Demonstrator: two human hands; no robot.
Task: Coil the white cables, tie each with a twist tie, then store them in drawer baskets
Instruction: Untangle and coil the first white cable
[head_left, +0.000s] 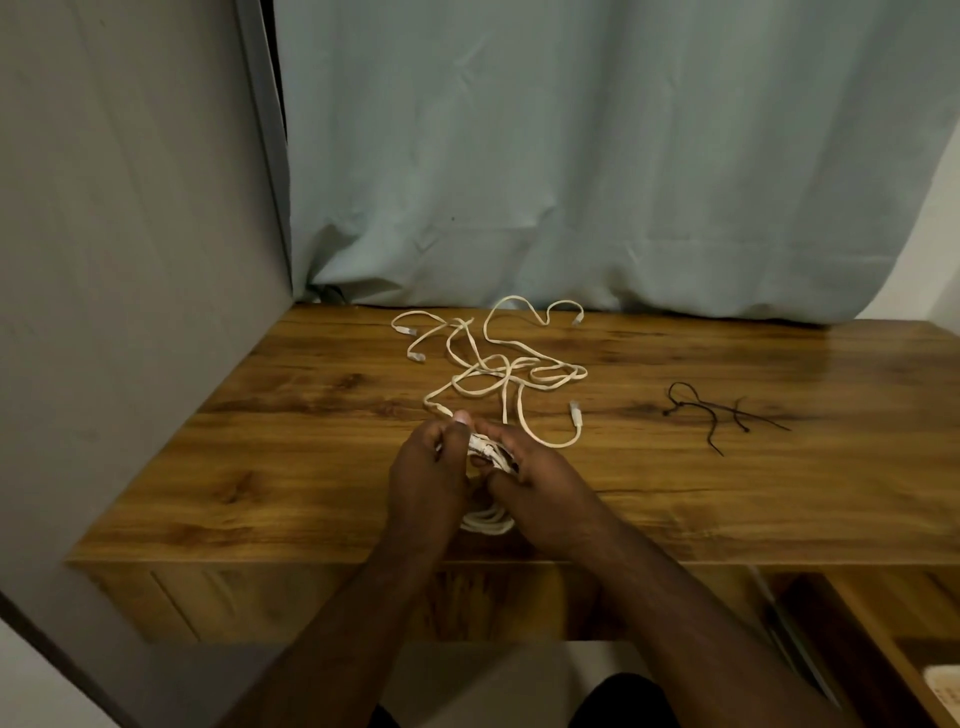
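Head view: over a wooden desk (311, 467), looking down at both hands.
Left hand (426, 467): fingers curled, gripping the coil (488, 522) at its upper end, thumb tip raised at 12 o'clock.
Right hand (540, 483): fingers curled around the same coil from 3 o'clock, touching the left hand.
Coil: white loops bunched between the two hands, lower loops showing below them at 6 o'clock.
Loose cables (498, 364): tangled on the desk at 12 o'clock from the hands, one strand running down into the grip.
Ties (722, 413): dark, thin, lying on the desk at 3 o'clock, well apart from the hands.
Curtain (571, 156): pale, hanging behind the desk.
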